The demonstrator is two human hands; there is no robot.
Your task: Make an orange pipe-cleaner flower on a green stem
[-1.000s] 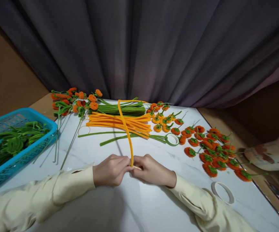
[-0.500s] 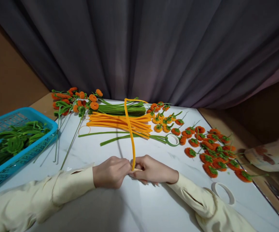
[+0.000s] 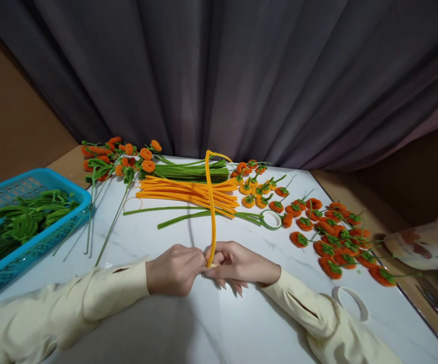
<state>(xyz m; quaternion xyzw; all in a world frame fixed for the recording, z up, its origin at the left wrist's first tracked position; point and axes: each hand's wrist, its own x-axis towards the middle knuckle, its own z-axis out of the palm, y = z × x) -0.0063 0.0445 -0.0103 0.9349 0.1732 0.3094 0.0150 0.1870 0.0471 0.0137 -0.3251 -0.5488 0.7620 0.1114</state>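
Note:
An orange pipe cleaner point(image 3: 212, 212) rises from between my fingers and bends sharply near its top, the free end pointing right. My left hand point(image 3: 177, 270) is closed, pinching near the lower end of it. Touching it from the other side, my right hand point(image 3: 242, 263) pinches the same end between thumb and index finger, with the other fingers loosely spread. What the fingertips cover at the lower end is mostly hidden. Just beyond my hands lie a bundle of orange pipe cleaners point(image 3: 166, 188) and a bundle of green pipe cleaners point(image 3: 192, 171).
A blue basket point(image 3: 48, 174) with green fuzzy pieces stands at the left. Finished orange flowers point(image 3: 148, 166) on stems lie at the back left. Several small orange pumpkins point(image 3: 331, 268) spread over the right side. A green tape roll point(image 3: 271, 219) and a white ring point(image 3: 351, 303) lie on the table.
The upright part of the orange pipe cleaner has swung slightly right and its bend sits a little higher. My right hand's lower fingers have spread out. My left hand has hardly moved.

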